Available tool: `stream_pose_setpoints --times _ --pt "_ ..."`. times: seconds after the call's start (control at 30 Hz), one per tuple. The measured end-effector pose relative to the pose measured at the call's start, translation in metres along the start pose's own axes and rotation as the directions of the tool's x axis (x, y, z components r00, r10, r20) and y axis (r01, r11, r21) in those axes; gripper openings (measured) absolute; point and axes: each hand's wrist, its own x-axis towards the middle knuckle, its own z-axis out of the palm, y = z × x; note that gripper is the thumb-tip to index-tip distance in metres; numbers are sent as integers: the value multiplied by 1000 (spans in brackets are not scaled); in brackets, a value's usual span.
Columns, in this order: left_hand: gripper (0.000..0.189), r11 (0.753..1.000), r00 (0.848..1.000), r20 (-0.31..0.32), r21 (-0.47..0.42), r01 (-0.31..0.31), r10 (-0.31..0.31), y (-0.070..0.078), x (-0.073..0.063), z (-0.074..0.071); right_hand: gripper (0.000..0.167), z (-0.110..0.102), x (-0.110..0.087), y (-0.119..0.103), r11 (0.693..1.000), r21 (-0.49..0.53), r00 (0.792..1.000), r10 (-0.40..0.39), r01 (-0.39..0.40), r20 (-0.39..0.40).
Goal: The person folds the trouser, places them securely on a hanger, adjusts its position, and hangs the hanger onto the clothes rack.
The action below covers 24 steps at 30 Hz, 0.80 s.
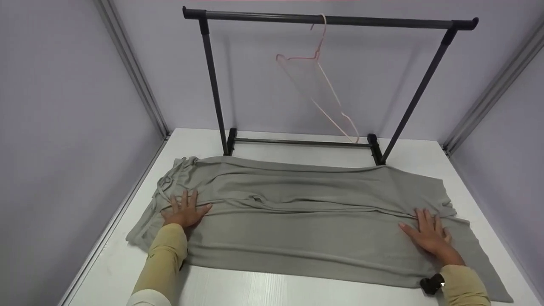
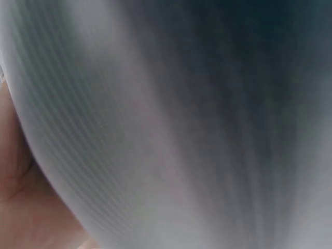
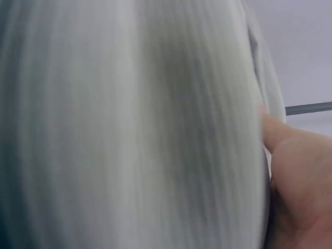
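Note:
A pair of grey drawstring trousers (image 1: 306, 233) lies lengthwise across the white table, its gathered waist and drawstring (image 1: 165, 182) at the left and the leg ends at the right. My left hand (image 1: 185, 213) rests on the cloth near the waist, fingers spread. Toward the leg ends, my right hand (image 1: 431, 236) lies on the trousers with its fingers extended. Creases run along the middle between the two legs. Close, blurred ribbed cloth (image 2: 129, 155) fills most of the left wrist view, and similar cloth (image 3: 155, 129) covers much of the right wrist view, hiding the fingertips.
Behind the trousers stands a dark metal clothes rack (image 1: 263, 17), its feet on the table. One pink wire hanger (image 1: 327, 80) hangs at an angle from its top bar. Pale panels (image 1: 63, 127) enclose the table at the left, back and right.

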Motion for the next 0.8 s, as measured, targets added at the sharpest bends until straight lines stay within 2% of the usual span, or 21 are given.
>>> stream_pose_setpoints --times 0.27,0.47,0.57,0.6,0.7,0.73,0.8 --pt "101 1000 1000 -1 -11 -5 5 2 -12 -3 93 -2 -2 -8 1000 -23 1000 2 -2 1" --pt "100 1000 1000 -11 -25 3 -3 6 -10 -7 95 -13 0 -19 1000 -13 999 29 -29 41" --pt "95 996 999 -6 -81 -41 41 7 -15 -12 96 -22 5 -28 1000 -5 999 29 -29 15" --pt "92 993 998 -17 -106 -56 55 6 -19 -14 95 -23 7 -30 1000 -4 1000 23 -23 9" --pt "83 978 989 -101 -170 -121 105 -3 -36 -25 91 -25 14 -35 1000 11 1000 -18 18 -6" --pt "80 974 985 -132 -181 -134 111 -8 -42 -29 88 -25 17 -35 999 15 999 -38 38 -5" --pt "77 975 980 -180 -189 -121 87 -21 -54 -32 84 -24 22 -32 997 20 998 -70 70 -4"
